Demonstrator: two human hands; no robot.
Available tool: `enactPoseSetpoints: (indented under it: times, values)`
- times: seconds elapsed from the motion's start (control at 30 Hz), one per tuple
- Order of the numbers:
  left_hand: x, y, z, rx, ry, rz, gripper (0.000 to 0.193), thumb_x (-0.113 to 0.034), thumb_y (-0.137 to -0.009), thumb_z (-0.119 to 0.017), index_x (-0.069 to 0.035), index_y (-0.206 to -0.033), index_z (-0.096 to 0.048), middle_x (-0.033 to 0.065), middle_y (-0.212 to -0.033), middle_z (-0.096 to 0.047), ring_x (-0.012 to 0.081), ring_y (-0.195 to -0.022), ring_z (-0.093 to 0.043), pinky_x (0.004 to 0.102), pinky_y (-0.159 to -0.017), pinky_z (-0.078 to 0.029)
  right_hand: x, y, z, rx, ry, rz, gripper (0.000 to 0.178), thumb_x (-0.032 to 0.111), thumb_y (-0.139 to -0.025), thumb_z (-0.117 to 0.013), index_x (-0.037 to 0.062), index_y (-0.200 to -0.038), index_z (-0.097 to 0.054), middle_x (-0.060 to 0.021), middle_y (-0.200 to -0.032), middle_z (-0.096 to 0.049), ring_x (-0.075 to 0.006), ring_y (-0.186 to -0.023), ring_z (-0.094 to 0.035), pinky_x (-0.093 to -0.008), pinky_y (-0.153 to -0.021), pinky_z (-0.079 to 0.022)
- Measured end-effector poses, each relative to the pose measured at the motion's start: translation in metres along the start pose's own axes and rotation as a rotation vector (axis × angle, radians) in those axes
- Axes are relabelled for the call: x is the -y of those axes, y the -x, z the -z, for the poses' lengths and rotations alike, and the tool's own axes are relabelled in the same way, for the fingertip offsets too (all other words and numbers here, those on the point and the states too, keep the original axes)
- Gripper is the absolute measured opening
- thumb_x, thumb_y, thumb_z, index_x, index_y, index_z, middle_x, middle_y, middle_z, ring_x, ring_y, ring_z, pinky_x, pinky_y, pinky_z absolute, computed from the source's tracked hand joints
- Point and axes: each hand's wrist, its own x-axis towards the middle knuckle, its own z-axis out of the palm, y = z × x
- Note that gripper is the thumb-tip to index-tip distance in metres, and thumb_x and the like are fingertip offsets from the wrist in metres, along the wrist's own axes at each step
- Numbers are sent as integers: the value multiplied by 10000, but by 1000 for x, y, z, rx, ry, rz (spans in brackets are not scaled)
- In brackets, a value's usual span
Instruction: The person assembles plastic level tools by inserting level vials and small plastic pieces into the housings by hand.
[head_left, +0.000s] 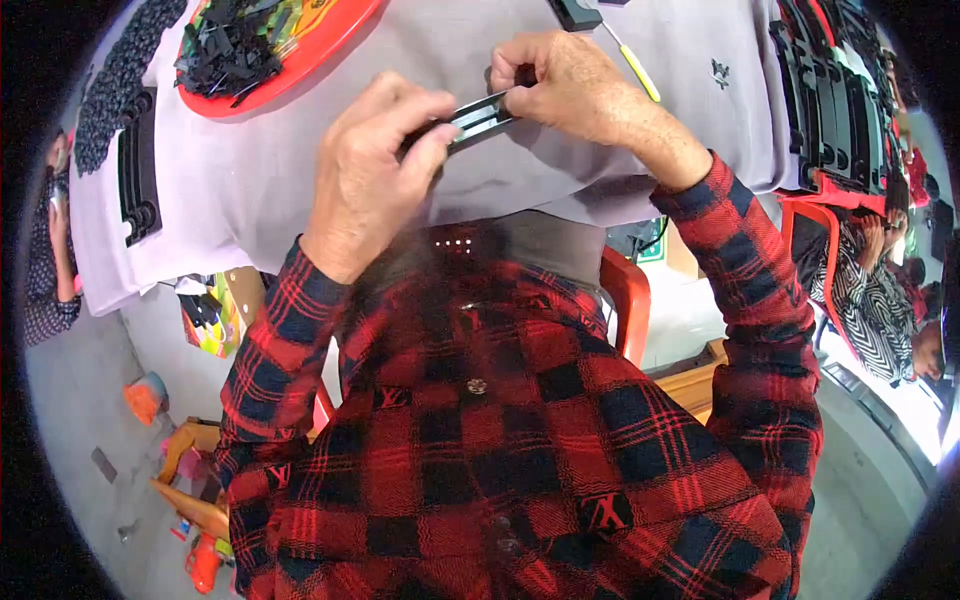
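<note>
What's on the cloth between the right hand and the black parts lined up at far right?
A yellow-handled tool nearest the right hand, then small dark pieces, before the black parts. Shows in the head view.

Left fingers (424, 106) and right fingers (520, 101) pinch a dark slotted strip (479, 124), probably plastic, above grey cloth (560, 170).

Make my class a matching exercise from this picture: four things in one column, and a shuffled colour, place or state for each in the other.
Things
1. tray
2. bar
3. tool
4. cloth

Descriptions
A. yellow handle, thin shaft
B. pale, under the tray
C. red, holding dark pieces
D. held between left hand and right hand

Pairs: 1-C, 2-D, 3-A, 4-B
</note>
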Motion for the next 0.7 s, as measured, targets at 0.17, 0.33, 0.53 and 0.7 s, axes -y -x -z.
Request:
enactPoseSetpoints:
  times: [0.17, 0.33, 0.53, 0.7]
  values:
    - [5, 10, -12, 13, -250, -252, 258, -186, -790, -770, -109, -1031, -718, 56, -996, -634, 285, -909, -622, 405, -789, -497, 16, -3, 2, 36, 147, 19, 96, 103, -802, -664, 34, -824, -601, -55, -675, -597, -151, -640, -572, -339, -631, -467]
    - [6, 9, -15, 67, -381, -257, 280, -161, -800, -746, -169, -1079, -720, 41, -1007, -629, 264, -965, -610, 403, -804, -484, 14, -5, 1, 19, 116, 39, 82, 145, -761, -658, 76, -794, -628, -154, -704, -637, -391, -732, -642, -484, -643, -483]
    - [5, 8, -19, 109, -431, -241, 341, -111, -790, -718, -190, -1122, -725, 46, -1037, -643, 263, -1000, -610, 394, -862, -498, 13, -1, -2, 37, 11, 8, 85, 137, -766, -652, 68, -782, -604, -164, -702, -621, -401, -730, -631, -493, -645, -473]
    - [5, 9, -19, 133, -403, -188, 365, -96, -788, -697, -191, -1140, -729, 47, -1053, -650, 266, -1008, -614, 395, -871, -509, 17, -2, -2, 33, 29, 21, 68, 123, -762, -647, 75, -783, -603, -163, -727, -630, -411, -751, -632, -522, -652, -470]
